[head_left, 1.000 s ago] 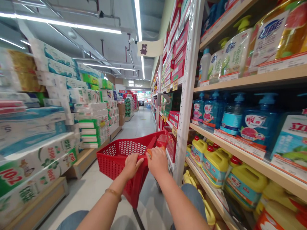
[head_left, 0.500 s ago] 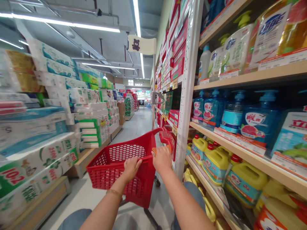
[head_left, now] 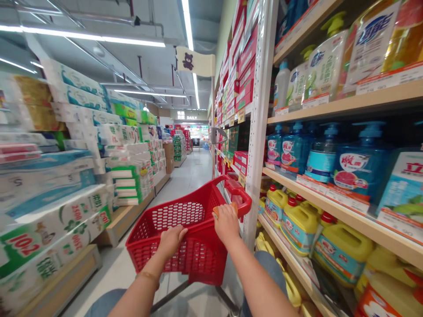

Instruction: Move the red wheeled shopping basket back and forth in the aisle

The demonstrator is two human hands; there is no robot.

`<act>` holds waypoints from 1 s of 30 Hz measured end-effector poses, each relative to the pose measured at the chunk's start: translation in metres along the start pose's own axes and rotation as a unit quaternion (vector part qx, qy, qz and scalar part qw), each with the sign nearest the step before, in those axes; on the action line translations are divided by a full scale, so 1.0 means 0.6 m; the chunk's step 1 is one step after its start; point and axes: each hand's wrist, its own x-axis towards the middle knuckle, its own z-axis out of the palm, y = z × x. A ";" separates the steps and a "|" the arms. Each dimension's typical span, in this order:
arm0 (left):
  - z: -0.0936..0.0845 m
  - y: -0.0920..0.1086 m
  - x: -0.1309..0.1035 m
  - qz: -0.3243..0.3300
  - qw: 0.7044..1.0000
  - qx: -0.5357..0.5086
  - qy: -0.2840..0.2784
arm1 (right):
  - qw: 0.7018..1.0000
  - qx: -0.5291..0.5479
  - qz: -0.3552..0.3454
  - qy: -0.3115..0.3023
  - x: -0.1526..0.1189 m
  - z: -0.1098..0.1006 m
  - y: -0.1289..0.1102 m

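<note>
A red plastic shopping cart (head_left: 198,259) stands turned sideways in front of me, its perforated basket toward the left and its looped handle (head_left: 246,202) toward the right. My left hand (head_left: 172,242) is closed over the near rim of the basket. Farther right, my right hand (head_left: 227,222) grips the cart near the base of the handle, where an orange patch (head_left: 216,212) shows beside the fingers. Part of the cart's grey frame shows below the basket, between my knees.
Shelves on the right hold blue pump bottles (head_left: 360,154) and yellow jugs (head_left: 299,222), close to the cart handle behind a white post (head_left: 259,110). Stacked tissue packs (head_left: 79,215) on low platforms line the left. The aisle floor (head_left: 191,169) runs ahead.
The cart has swung round, its handle end moving right and its basket shifting slightly right. My left hand has slid left and down along the rim; my right hand moved slightly right.
</note>
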 end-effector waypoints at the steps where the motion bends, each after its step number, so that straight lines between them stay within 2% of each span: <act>1: 0.002 0.010 0.000 -0.002 1.000 0.001 0.004 | 1.000 0.009 -0.018 -0.014 -0.007 0.011 -0.008; 4: 0.003 0.022 0.000 0.005 1.000 -0.009 0.001 | 0.995 0.039 -0.084 -0.048 -0.025 0.035 -0.020; 6: 0.000 0.007 -0.005 0.006 1.000 -0.010 -0.008 | 0.992 0.045 -0.103 -0.050 -0.027 0.036 -0.011; 10: -0.008 -0.053 -0.027 -0.024 0.999 0.026 0.010 | 0.998 0.021 -0.052 0.000 -0.013 0.023 0.032; 12: -0.010 -0.070 -0.037 -0.043 0.998 0.038 0.010 | 0.999 0.011 -0.019 0.028 -0.008 0.024 0.044; 14: -0.011 -0.069 -0.042 -0.063 0.997 0.043 -0.004 | 0.999 0.006 0.003 0.035 -0.012 0.038 0.039; 16: -0.012 -0.053 -0.042 -0.078 0.996 0.044 -0.011 | 1.000 0.013 0.000 0.012 -0.023 0.062 0.017; 19: -0.014 -0.030 -0.041 -0.077 0.996 0.037 -0.010 | 0.996 0.052 -0.057 -0.042 -0.044 0.096 -0.020; 22: -0.017 -0.036 -0.047 -0.057 0.998 0.015 -0.016 | 0.991 0.078 -0.090 -0.059 -0.047 0.105 -0.025; 27: -0.009 -0.089 -0.066 -0.082 0.997 0.008 0.004 | 0.999 0.033 -0.008 -0.022 -0.006 0.079 0.027; 30: 0.002 -0.089 -0.069 -0.082 0.996 0.010 0.012 | 0.999 0.022 0.021 -0.027 -0.002 0.085 0.026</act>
